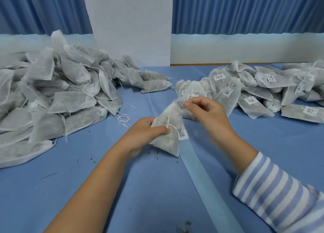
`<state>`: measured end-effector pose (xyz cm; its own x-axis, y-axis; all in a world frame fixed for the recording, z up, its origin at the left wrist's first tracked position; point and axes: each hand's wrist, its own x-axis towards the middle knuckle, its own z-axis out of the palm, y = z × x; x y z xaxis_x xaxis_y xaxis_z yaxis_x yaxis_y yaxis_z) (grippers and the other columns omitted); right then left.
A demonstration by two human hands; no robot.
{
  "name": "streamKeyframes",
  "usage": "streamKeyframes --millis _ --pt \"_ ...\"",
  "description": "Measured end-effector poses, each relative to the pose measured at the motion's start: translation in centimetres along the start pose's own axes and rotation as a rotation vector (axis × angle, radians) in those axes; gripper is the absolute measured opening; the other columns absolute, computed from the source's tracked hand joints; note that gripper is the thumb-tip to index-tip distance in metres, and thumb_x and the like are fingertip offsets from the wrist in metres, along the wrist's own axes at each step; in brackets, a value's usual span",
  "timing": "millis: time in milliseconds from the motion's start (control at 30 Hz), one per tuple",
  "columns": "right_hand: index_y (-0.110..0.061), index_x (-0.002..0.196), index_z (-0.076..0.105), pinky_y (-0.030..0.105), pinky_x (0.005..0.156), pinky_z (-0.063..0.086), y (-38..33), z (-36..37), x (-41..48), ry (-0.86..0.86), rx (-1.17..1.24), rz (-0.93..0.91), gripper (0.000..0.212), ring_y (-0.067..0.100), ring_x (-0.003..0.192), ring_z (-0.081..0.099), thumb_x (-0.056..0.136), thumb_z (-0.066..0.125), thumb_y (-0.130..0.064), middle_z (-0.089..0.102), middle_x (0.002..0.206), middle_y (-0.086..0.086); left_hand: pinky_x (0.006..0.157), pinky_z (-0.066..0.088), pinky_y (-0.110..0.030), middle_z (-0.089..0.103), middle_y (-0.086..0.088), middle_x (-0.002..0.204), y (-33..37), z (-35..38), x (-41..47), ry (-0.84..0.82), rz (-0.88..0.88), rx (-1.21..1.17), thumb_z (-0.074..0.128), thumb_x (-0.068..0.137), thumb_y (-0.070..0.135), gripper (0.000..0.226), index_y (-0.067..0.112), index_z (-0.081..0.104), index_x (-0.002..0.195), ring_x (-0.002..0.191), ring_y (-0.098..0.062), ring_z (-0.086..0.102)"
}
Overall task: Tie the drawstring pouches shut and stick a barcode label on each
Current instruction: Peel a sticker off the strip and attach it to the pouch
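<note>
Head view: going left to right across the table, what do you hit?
unlabelled pouch pile → left hand, gripping the held pouch → right hand, pinching that pouch's top → labelled pouch pile

Blue-covered table (87, 189) bears two heaps — plain pouches (52, 101) left, barcoded pouches (263, 90) right — and a pale strip (201, 176) at centre.

A small packing workroom: a bench (263, 145) draped in blue cloth carries a heap of unlabelled pouches (52, 96) at ten o'clock and a pile of barcode-labelled pouches (259, 87) at two o'clock, with blue curtains (245, 10) behind at twelve.
</note>
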<state>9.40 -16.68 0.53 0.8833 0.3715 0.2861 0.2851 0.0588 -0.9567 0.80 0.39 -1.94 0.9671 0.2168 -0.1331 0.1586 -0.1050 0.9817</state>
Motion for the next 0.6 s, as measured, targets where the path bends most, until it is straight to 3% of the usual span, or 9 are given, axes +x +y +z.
streamKeyframes --millis 100,200,267,333,467,600 --pt "-0.017 0.076 0.072 0.006 0.058 0.041 -0.4 0.2 -0.5 -0.197 -0.088 0.008 0.014 -0.007 0.062 0.058 0.087 0.069 -0.008 0.069 0.07 -0.016 0.052 0.048 -0.016 0.073 0.0 0.077 0.1 -0.1 0.0 0.006 -0.005 -0.017 0.067 0.087 0.006 0.006 0.01 0.071 0.091 0.063 -0.008 0.067" --pt "-0.011 0.081 0.074 0.012 0.065 0.047 -0.3 0.4 -0.8 -0.35 -0.224 0.056 0.008 -0.001 0.066 0.06 0.087 0.07 -0.011 0.071 0.073 -0.011 0.064 0.051 -0.023 0.075 -0.005 0.085 0.1 -0.1 -0.2 -0.023 0.0 0.016 0.08 0.077 0.017 0.024 0.008 0.071 0.098 0.074 -0.013 0.068" --pt "-0.01 0.084 0.075 0.016 0.067 0.048 0.0 0.4 -0.9 -0.341 -0.277 0.075 0.007 0.004 0.066 0.058 0.087 0.07 -0.014 0.07 0.074 -0.004 0.075 0.05 -0.031 0.075 -0.014 0.096 0.2 0.0 -0.4 -0.058 0.004 0.036 0.08 0.069 0.023 0.04 0.005 0.07 0.104 0.083 -0.017 0.068" --pt "-0.01 0.084 0.074 0.018 0.065 0.046 0.2 0.4 -0.8 -0.313 -0.308 0.074 0.006 0.006 0.066 0.055 0.087 0.071 -0.015 0.069 0.075 0.003 0.079 0.052 -0.031 0.075 -0.014 0.102 0.1 -0.1 -0.4 -0.085 0.007 0.02 0.081 0.073 0.016 0.035 0.006 0.07 0.105 0.088 -0.019 0.069" --pt "-0.016 0.077 0.072 0.017 0.062 0.043 0.7 0.3 -0.8 -0.296 -0.354 0.01 0.008 0.007 0.061 0.047 0.083 0.074 -0.012 0.058 0.064 -0.008 0.081 0.055 -0.028 0.075 -0.009 0.104 0.2 -0.3 -0.5 -0.139 0.019 -0.011 0.076 0.082 0.006 0.027 0.009 0.07 0.108 0.094 -0.019 0.071" --pt "-0.025 0.073 0.07 0.014 0.065 0.04 1.3 0.5 -0.8 -0.243 -0.438 -0.095 0.013 0.006 0.065 0.049 0.078 0.079 -0.017 0.06 0.081 -0.001 0.079 0.052 -0.031 0.076 -0.008 0.098 0.3 0.2 -0.4 -0.044 -0.008 -0.069 0.072 0.088 0.03 0.027 0.008 0.071 0.102 0.088 -0.019 0.07"
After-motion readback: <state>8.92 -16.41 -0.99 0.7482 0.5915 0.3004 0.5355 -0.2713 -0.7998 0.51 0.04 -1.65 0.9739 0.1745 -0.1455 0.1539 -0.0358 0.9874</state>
